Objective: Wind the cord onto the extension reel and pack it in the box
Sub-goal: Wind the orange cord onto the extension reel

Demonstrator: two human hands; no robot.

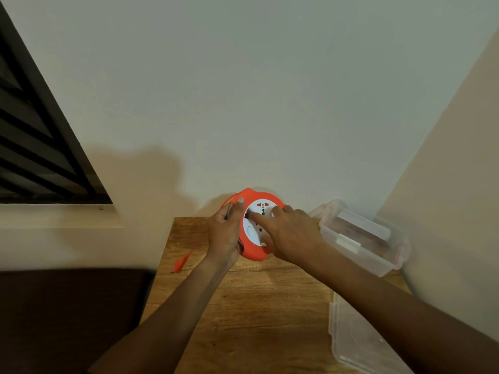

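Note:
The round orange extension reel (252,256) with a white socket face (252,230) is tilted up above the far part of the wooden table (251,306). My left hand (225,233) grips the reel's left rim. My right hand (290,233) lies on the white face, fingers spread across it. A loose end of orange cord (182,261) hangs down left of the table's edge, blurred. Another loop of cord (229,198) shows at the reel's top left. The clear plastic box (361,238) stands open to the right.
The box's clear lid (356,338) lies flat at the table's near right edge. White walls close in behind and on the right. A dark window grille (35,136) sits at the left above a sill, and a dark surface (67,319) lies left of the table.

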